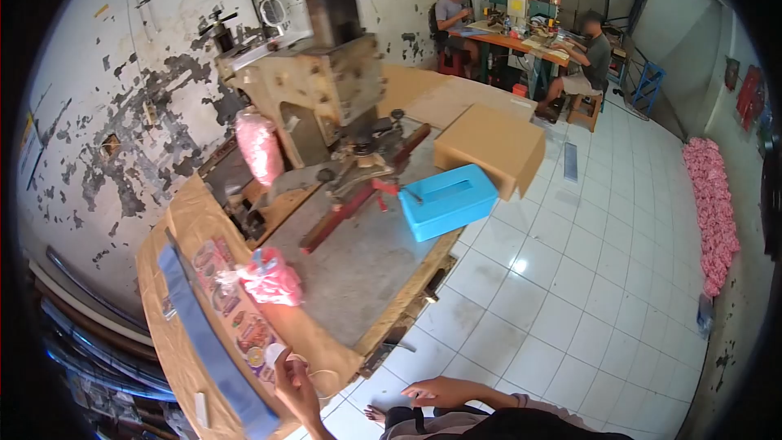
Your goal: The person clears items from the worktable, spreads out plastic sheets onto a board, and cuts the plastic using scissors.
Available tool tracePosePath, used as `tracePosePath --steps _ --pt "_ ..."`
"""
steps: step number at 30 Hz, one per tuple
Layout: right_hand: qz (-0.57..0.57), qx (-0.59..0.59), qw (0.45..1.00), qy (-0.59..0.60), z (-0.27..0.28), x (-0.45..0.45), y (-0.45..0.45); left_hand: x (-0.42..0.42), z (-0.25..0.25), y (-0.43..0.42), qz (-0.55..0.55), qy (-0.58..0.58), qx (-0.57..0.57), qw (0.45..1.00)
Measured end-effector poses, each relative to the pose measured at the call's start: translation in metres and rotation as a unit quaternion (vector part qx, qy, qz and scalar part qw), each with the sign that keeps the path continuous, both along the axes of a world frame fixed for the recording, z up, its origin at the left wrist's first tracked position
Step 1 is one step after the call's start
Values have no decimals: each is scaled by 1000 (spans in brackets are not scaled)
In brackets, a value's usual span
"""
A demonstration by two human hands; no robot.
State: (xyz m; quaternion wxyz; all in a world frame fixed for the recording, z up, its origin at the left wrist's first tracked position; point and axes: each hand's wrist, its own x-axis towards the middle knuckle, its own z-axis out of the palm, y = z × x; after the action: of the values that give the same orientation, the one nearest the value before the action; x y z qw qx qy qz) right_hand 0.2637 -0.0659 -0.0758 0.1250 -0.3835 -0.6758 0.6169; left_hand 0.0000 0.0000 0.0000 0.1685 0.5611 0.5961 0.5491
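My left hand [296, 385] is at the near end of the brown-covered bench, its fingers curled beside a small white round piece [274, 352]. What lies between the fingers, if anything, I cannot make out. A thin pale cord [327, 374] loops just to its right. Under and beyond the fingers runs a printed pink sheet [232, 305], with a long blue-grey strip [199, 330] to its left. Further up the bench sits a clear bag of pink material [273, 279]. My right hand [441, 392] hangs over the tiled floor, holding nothing, fingers loosely stretched leftward.
A heavy metal press [314, 81] stands over the grey bench top [358, 265]. On its right are a blue plastic box [450, 200] and a cardboard box [491, 145]. Two people sit at a far worktable [505, 37]. Pink bundles [710, 212] line the right wall.
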Motion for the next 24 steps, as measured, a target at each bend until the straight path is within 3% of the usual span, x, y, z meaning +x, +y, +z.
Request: tracePosePath --steps 2,3,5,6,8,9,12,13,17,18,20,22,23,24 --pt "-27 4 1000 -1 -5 9 8 31 37 11 -73 -19 22 997" --pt "-71 -23 997 -9 -10 102 -20 133 44 -12 -101 -36 26 994" --pt "-159 -31 987 -5 -13 140 -13 189 60 -10 -208 -105 184 955" --pt "-203 -35 979 4 -7 154 -11 212 75 -1 -310 -116 300 895" --pt "-245 -62 964 87 -23 186 -14 263 90 -2 -348 -151 480 791" --pt "-265 -76 953 128 -34 200 -14 290 94 -8 -292 -173 547 765" --pt "-286 -113 939 151 -60 239 -9 359 149 7 -418 -283 689 521" --pt "-293 -133 934 155 -66 252 -8 381 161 17 -421 -306 706 480" --pt "-301 -92 940 130 -117 323 3 445 155 37 -383 -349 720 462" --pt "-343 -151 925 69 -98 344 10 460 153 43 -375 -355 717 468" --pt "-459 -202 861 87 -156 392 0 491 155 60 -353 -370 712 481" --pt "-519 -205 827 -64 -206 446 -27 523 147 73 -329 -377 695 517" --pt "-408 -24 852 -328 -292 483 -65 544 140 83 -313 -388 679 539" --pt "-412 131 832 -348 -343 515 -109 565 134 92 -298 -399 662 560"
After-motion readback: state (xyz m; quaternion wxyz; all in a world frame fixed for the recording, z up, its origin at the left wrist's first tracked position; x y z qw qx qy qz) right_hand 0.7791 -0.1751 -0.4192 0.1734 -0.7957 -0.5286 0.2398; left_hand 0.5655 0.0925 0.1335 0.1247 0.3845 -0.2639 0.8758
